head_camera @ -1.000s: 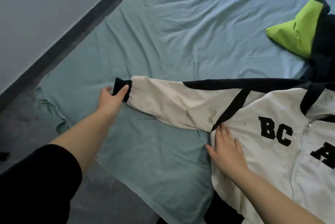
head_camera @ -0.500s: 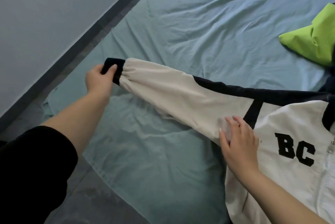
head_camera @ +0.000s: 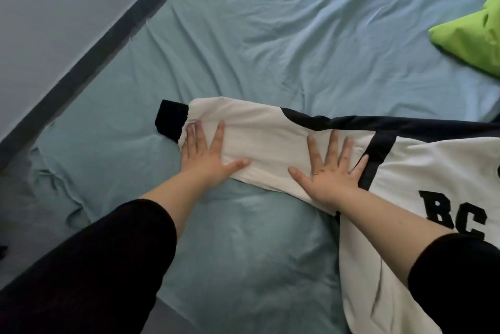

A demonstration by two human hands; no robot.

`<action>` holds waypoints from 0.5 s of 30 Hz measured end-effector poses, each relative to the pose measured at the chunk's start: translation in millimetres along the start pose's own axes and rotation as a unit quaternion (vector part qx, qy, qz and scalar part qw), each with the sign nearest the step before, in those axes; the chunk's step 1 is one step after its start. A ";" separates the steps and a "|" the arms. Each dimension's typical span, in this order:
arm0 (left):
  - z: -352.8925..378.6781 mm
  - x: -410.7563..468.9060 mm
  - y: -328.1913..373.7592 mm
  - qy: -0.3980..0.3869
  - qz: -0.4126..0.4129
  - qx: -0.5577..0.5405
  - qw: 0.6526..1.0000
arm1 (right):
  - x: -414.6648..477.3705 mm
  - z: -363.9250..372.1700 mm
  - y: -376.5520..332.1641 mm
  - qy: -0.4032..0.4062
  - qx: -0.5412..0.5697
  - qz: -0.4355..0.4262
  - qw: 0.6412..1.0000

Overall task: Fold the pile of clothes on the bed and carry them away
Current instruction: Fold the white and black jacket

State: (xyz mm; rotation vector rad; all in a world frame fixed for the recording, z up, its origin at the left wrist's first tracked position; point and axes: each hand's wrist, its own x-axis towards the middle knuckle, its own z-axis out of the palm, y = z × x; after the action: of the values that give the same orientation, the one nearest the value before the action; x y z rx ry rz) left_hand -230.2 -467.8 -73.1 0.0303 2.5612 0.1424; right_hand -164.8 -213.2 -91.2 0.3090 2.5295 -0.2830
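Both hands lie flat with fingers spread, so each grip is apart and clamped on nothing. The left hand (head_camera: 208, 155) presses the white sleeve (head_camera: 265, 133) just beside its black cuff (head_camera: 170, 120). The right hand (head_camera: 332, 168) presses the same sleeve near the shoulder, beside a black stripe. The sleeve stretches out to the left across the blue-sheeted bed (head_camera: 297, 36), smoothed flat but not yet folded in over the body. It belongs to a white jacket (head_camera: 433, 171) with black trim and the letters BC on the chest, spread front-up and running out of frame to the right. At the far right edge lies a bright green garment (head_camera: 470, 36), apart from the jacket; only part of it shows, so it is hard to say whether it is folded. Folding seems barely begun: the jacket is laid flat, no fold is made, and nothing has been carried away.
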 end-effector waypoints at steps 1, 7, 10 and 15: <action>-1.9 3.4 -4.3 -0.003 -0.021 0.000 1.000 | 4.9 0.3 0.3 -0.010 -0.006 0.000 1.000; -1.4 -30.7 41.1 0.010 -0.029 0.015 0.999 | -17.3 -11.6 9.1 0.033 0.046 -0.055 0.997; 21.9 -79.2 85.5 0.030 0.064 0.000 0.997 | -72.0 3.7 40.4 0.122 0.053 -0.067 0.989; 106.5 -175.8 167.8 -0.008 0.297 0.058 0.953 | -205.4 77.9 129.5 0.076 0.015 0.001 0.997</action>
State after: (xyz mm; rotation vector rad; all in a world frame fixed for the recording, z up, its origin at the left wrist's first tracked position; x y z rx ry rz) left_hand -26.2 -300.0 -48.2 0.8454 2.4622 0.2150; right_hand 77.9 -143.2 -56.5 0.3555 2.6758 -0.3079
